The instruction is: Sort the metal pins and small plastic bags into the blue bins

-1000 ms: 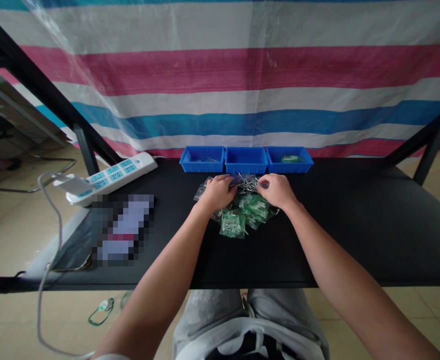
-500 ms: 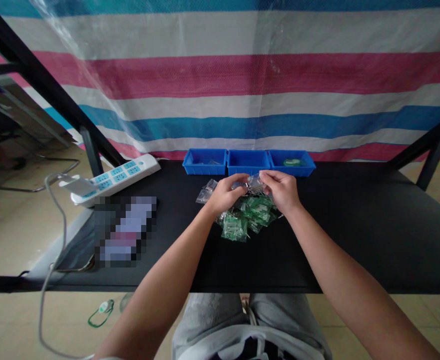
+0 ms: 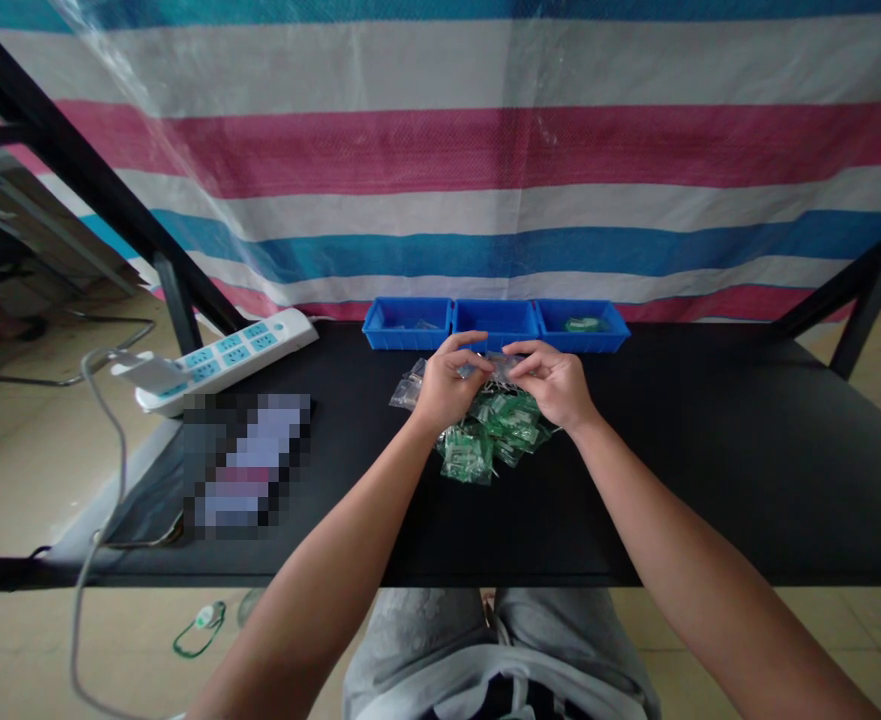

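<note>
Both my hands hold one small clear plastic bag (image 3: 489, 366) a little above the black table (image 3: 710, 460). My left hand (image 3: 444, 385) pinches its left end and my right hand (image 3: 552, 382) pinches its right end; the bag seems to hold thin metal pins. Under my hands lies a heap of small bags with green parts (image 3: 496, 430). A few clear bags (image 3: 408, 390) lie just left of my left hand.
Three blue bins stand in a row at the table's back edge: left bin (image 3: 407, 322), middle bin (image 3: 495, 322), right bin (image 3: 581, 324) with something green inside. A white power strip (image 3: 222, 358) and a blurred-out object (image 3: 245, 460) lie at the left. A striped tarp hangs behind.
My hands rose from the heap holding a clear bag between them, then drew closer together with the bag pinched at both ends.
</note>
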Motion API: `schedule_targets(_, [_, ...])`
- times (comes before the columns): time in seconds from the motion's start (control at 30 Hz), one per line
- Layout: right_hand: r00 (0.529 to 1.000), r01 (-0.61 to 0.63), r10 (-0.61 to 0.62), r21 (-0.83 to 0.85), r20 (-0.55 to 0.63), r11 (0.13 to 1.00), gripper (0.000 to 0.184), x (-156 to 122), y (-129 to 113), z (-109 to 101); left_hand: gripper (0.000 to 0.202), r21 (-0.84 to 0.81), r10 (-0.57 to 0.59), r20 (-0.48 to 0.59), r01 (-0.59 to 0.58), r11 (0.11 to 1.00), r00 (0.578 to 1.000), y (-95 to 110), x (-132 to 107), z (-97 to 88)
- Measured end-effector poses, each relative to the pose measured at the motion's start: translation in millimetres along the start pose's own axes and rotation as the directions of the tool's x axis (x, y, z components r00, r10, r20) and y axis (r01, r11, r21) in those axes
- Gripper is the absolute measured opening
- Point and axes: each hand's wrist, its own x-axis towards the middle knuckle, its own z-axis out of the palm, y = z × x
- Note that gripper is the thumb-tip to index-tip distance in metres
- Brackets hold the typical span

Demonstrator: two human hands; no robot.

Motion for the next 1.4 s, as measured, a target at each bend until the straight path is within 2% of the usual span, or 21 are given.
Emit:
schedule_targets(0.07, [1.000,0.010,-0.010,-0.015,-0.009,1.000,0.010,-1,2,2,0.011,-0.023,-0.006,0.003,0.006,1.000,1.000,0,-1,1.1])
schedule_targets(0.17, [0.997,-0.071,0.071,0.016,-0.018,0.997,0.012,-2,7,7,0.013,-0.039,-0.065,0.000,0.065,0.997,0.998,0,-3,6.0])
schedule_targets(0.27, [0.992,-0.122,0.123,0.024,-0.028,0.992,0.033,-1,11,8,0.028,-0.084,-0.103,-0.092,0.095,0.992,0.990,-3,-3,11.5])
schedule_targets(0.33, [0.995,-0.089,0.084,-0.090,-0.056,0.992,0.041,1,12,5,0.031,-0.105,-0.121,-0.194,0.102,0.989,0.974,-8,-2,12.0])
schedule_targets(0.43, [0.997,-0.043,0.014,-0.366,-0.080,0.930,0.037,5,13,-7,0.027,-0.027,-0.159,-0.389,0.161,0.987,0.908,-21,5,4.8])
schedule_targets(0.5, [0.996,-0.059,0.020,-0.485,-0.084,0.873,0.028,8,15,-16,0.015,0.096,-0.135,-0.545,0.222,0.970,0.827,-30,12,-3.8])
schedule_targets(0.57, [0.994,-0.093,0.048,-0.528,-0.099,0.844,0.022,10,18,-23,0.016,0.207,-0.093,-0.596,0.264,0.942,0.798,-38,19,-12.9])
schedule_targets(0.63, [0.992,-0.113,0.062,-0.536,-0.113,0.837,0.021,12,21,-28,0.022,0.279,-0.062,-0.579,0.270,0.921,0.813,-45,26,-20.3])
schedule_targets(0.7, [0.992,-0.114,0.061,-0.541,-0.114,0.833,0.020,13,24,-32,0.033,0.330,-0.072,-0.504,0.269,0.905,0.861,-50,31,-25.3])
schedule_targets(0.77, [0.992,-0.113,0.058,-0.554,-0.116,0.825,0.019,14,25,-35,0.051,0.339,-0.146,-0.400,0.294,0.893,0.905,-53,33,-28.7])
schedule_targets(0.87, [0.991,-0.122,0.071,-0.587,-0.109,0.801,0.021,15,23,-40,0.067,0.331,-0.245,-0.332,0.356,0.874,0.911,-51,33,-33.3])
schedule_targets(1.03, [0.969,-0.167,0.247,-0.692,0.016,0.702,0.017,14,18,-51,0.049,0.330,-0.171,-0.454,0.343,0.879,0.875,-38,25,-38.9])
schedule_targets(1.17, [0.888,-0.246,0.458,-0.803,0.037,0.542,0.031,12,14,-57,0.037,0.349,-0.148,-0.440,0.321,0.881,0.885,-33,19,-37.5])
schedule_targets(1.27, [0.843,-0.274,0.538,-0.855,0.007,0.440,0.049,12,13,-56,0.028,0.369,-0.138,-0.364,0.278,0.887,0.921,-34,18,-35.8])
schedule_targets(1.4, [0.839,-0.256,0.543,-0.855,0.035,0.451,0.061,12,11,-49,0.026,0.481,-0.109,-0.109,0.148,0.864,0.988,-36,17,-35.0])
